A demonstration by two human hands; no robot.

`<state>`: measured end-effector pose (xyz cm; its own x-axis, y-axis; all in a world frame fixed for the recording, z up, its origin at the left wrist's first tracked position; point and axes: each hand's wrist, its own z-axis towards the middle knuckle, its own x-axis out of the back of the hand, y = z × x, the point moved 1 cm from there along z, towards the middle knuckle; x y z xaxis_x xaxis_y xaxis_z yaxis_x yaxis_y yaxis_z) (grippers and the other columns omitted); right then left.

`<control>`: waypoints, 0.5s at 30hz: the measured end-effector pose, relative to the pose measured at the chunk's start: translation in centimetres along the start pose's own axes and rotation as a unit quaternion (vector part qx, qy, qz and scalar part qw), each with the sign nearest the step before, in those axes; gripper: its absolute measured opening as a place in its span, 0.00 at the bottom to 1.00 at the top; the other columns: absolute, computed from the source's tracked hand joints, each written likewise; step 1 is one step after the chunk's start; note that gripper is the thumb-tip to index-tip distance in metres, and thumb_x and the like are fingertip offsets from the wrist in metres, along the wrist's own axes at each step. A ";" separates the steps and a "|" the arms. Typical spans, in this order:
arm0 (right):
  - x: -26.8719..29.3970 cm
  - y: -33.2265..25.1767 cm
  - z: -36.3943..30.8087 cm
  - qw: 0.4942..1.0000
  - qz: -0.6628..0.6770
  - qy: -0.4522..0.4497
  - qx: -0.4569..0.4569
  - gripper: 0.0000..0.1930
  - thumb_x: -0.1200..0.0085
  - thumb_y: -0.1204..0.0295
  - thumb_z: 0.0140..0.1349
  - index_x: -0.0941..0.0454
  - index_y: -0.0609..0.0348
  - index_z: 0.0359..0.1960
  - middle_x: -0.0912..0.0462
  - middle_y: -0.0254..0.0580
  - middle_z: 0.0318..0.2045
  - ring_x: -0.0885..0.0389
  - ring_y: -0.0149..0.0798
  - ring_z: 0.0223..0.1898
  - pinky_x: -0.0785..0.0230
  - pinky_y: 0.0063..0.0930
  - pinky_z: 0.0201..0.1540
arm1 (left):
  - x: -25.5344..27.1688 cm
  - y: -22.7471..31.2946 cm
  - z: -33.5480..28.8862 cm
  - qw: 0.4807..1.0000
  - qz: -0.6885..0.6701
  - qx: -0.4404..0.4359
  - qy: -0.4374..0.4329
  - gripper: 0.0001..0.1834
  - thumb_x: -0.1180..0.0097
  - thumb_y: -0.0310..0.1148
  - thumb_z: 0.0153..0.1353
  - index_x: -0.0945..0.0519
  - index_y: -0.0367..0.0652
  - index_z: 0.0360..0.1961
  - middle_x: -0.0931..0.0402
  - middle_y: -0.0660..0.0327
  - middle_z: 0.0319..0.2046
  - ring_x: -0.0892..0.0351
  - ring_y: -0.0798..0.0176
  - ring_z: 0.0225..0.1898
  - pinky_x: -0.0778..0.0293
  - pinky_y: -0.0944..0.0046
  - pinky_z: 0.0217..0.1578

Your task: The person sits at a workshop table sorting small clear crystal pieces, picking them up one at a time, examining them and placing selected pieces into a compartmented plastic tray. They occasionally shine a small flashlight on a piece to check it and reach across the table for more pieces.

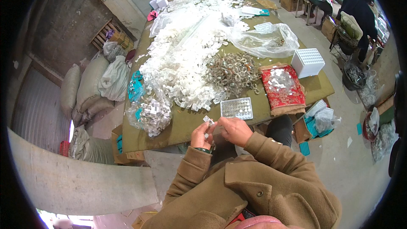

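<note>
At the table's near edge, my left hand [202, 137] is closed round a small white plastic piece [207, 119] that sticks up from its fingertips. My right hand [235, 131] is pinched with its fingertips beside the left hand's fingers; what it holds, if anything, is too small to make out. Just beyond my hands lies a shallow white tray [223, 107] with rows of small round discs. A large heap of small white pieces [186, 78] spreads over the table, and a tangled pile of brownish ring-shaped parts [233, 73] lies beside it.
A red patterned cloth [271, 95] with flat white bits and a stack of white trays [307, 63] are at the right of the table. A filled clear bag [154, 116] lies left. A carton [302, 132] stands on the floor. People sit working at the far right.
</note>
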<state>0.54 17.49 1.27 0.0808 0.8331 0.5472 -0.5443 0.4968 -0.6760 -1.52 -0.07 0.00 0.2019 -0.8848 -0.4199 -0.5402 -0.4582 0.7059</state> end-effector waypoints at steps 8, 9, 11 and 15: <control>0.2 0.9 -0.9 0.999 -0.034 -0.001 0.001 0.10 0.47 0.76 0.51 0.33 0.58 0.35 0.24 0.49 0.26 0.23 0.55 0.31 0.31 0.46 0.34 | -0.1 0.0 -0.1 0.999 0.010 0.014 -0.051 0.10 0.49 0.33 0.66 0.22 0.42 0.45 0.18 0.60 0.41 0.19 0.72 0.43 0.28 0.80 0.23; 0.3 1.0 -1.1 1.000 -0.007 -0.008 -0.024 0.10 0.46 0.75 0.52 0.32 0.58 0.36 0.24 0.49 0.26 0.23 0.55 0.32 0.31 0.45 0.35 | -0.1 -0.1 -0.1 0.999 -0.003 0.013 -0.052 0.10 0.49 0.33 0.66 0.21 0.42 0.45 0.18 0.60 0.41 0.19 0.71 0.43 0.27 0.80 0.24; 0.3 1.3 -1.6 0.996 0.046 -0.024 -0.075 0.11 0.45 0.73 0.53 0.29 0.59 0.38 0.23 0.48 0.27 0.23 0.54 0.32 0.30 0.42 0.36 | -0.2 -0.2 -0.2 0.997 -0.012 0.005 -0.077 0.11 0.48 0.33 0.66 0.21 0.41 0.46 0.19 0.60 0.42 0.19 0.70 0.43 0.25 0.79 0.26; 0.7 1.7 -1.8 0.996 0.046 0.034 -0.073 0.12 0.43 0.70 0.55 0.25 0.58 0.41 0.23 0.46 0.28 0.23 0.52 0.32 0.30 0.39 0.36 | -0.6 -0.7 -0.6 0.989 0.074 -0.069 -0.108 0.13 0.48 0.32 0.67 0.22 0.38 0.49 0.19 0.60 0.41 0.19 0.72 0.40 0.24 0.79 0.27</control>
<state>1.12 19.40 -0.37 0.0948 0.8886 0.4488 -0.4259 0.4437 -0.7885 -0.77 0.74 0.08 -0.0592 -0.9112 -0.4076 -0.4307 -0.3451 0.8339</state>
